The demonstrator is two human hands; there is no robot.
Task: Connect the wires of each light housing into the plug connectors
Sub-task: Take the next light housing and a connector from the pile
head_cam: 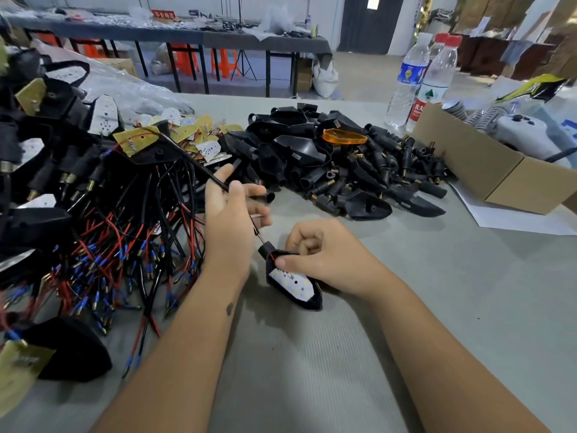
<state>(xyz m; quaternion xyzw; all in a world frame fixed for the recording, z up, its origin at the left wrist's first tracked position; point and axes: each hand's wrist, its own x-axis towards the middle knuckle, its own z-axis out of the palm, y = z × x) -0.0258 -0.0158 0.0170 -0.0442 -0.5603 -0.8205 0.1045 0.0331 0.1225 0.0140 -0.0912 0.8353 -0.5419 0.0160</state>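
Wired pile: a tangle of finished housings [40, 220] covers the left of the table [437, 307], their red and black wires [125, 254] fanning toward the near edge, tipped with blue sleeves and brass ends.
Boards: loose white and yellow LED boards [187, 129] lie behind the tangle, between it and the black heap.
Left hand: the left hand [231, 220] is raised just over the table, fingers curled, pinching a thin black cable [199, 167] between thumb and fingers; the cable runs up and left toward the pile.
Wire: below that hand a short red and black lead [256, 231] runs taut down to the neck of the held housing.
Held housing: a black housing [293, 282] with a white LED board facing up rests on the table near the middle, narrow neck pointing up toward the left hand.
Right hand: the right hand [315, 254] grips the housing from the right, thumb pressed on its upper rim, other fingers curled in.
Empty shells: a heap of black shells [327, 164] and threaded stems lies behind the hands, right of centre.
Lens: one orange lens [345, 136] sits on top of that heap.
Bottles: clear water bottles [418, 79] stand behind the heap, to its right.
Box: an open cardboard box [487, 170] sits at the table's right edge, just beside the bottles.
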